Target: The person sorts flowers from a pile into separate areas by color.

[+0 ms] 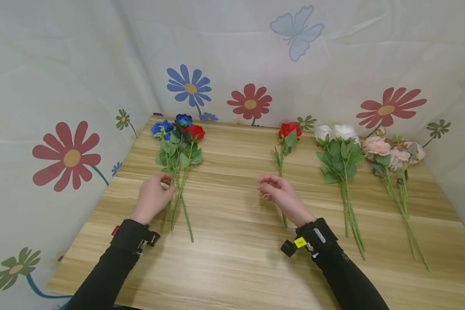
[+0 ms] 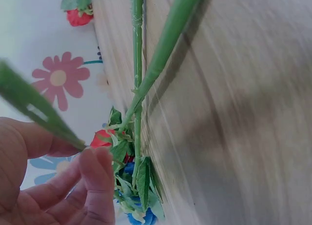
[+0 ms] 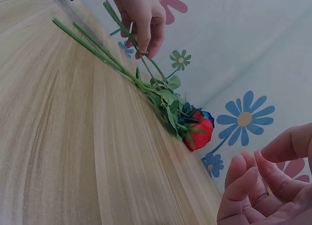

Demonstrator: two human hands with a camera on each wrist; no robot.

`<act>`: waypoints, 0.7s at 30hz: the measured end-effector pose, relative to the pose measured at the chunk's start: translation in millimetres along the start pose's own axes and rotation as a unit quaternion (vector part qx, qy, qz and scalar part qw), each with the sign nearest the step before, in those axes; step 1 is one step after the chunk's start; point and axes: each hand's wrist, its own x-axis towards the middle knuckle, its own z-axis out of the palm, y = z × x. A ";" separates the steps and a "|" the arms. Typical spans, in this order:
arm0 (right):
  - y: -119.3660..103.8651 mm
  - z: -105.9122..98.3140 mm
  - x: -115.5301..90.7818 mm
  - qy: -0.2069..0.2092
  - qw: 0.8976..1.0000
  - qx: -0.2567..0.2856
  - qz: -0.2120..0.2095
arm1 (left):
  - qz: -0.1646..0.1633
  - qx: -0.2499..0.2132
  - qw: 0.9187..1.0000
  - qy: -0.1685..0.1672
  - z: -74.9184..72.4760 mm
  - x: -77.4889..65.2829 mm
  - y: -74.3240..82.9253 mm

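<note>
Petals of the red rose [image 1: 195, 132] and blue flowers [image 1: 184, 119] look like matt cloth, their green stems [image 2: 165, 44] like smooth plastic. A smooth wood-grain tabletop [image 1: 232, 267] gives off a faint gloss before a creased, softly shiny backdrop [image 1: 224, 34]; black sleeves [image 1: 104, 271] appear matt cloth.

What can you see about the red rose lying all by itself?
The red rose has one full, layered bloom, green leaves below it and a long, thin green stem. It looks artificial, perhaps cloth and plastic. It lies on the wooden table, bloom at the far side, stem end toward the person. The right-hand grip is over the stem and hides part of it, but doesn't hold it; whether they touch, I can't tell.
</note>
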 end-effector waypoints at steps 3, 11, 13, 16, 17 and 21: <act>0.5 -0.3 -0.2 -0.002 1.000 0.003 -0.001 | -0.003 -0.022 1.000 0.004 -0.4 -0.5 0.7; 0.6 0.2 -1.2 -0.004 1.000 0.007 0.000 | -0.035 -0.097 0.995 -0.016 0.8 0.4 -1.3; 0.8 0.3 -1.5 -0.004 1.000 0.006 0.002 | -0.044 -0.118 0.992 -0.024 1.8 0.8 -2.0; 1.3 0.3 -1.8 -0.002 1.000 0.006 0.003 | -0.049 -0.142 0.988 -0.034 2.9 0.9 -1.1; 1.8 0.2 -1.8 -0.003 1.000 0.004 0.002 | -0.050 -0.149 0.987 -0.036 3.2 1.0 -0.6; 3.0 0.1 -2.5 -0.006 1.000 0.001 -0.001 | -0.051 -0.170 0.983 -0.042 4.5 0.6 2.4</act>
